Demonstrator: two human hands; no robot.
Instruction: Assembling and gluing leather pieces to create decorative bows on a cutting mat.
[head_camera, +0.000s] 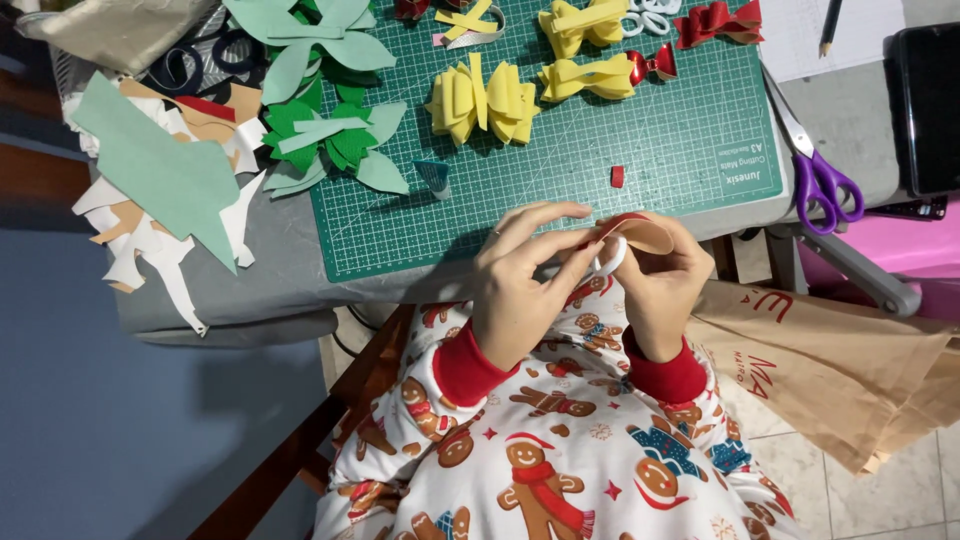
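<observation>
1. Both hands, left hand (520, 290) and right hand (660, 285), pinch one curved red foam strip (635, 228) with a tan underside, held just off the near edge of the green cutting mat (560, 190).
2. Open gridded mat lies beyond the hands, holding one small red scrap (617, 176).
3. Three yellow foam bows (483, 100) sit further up the mat.
4. Purple-handled scissors (820, 170) lie beside the mat's right edge on the grey counter (280, 270).

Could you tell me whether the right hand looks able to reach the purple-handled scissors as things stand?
Probably yes: the scissors lie uncovered beside the mat, but the right hand holds a red piece.
</observation>
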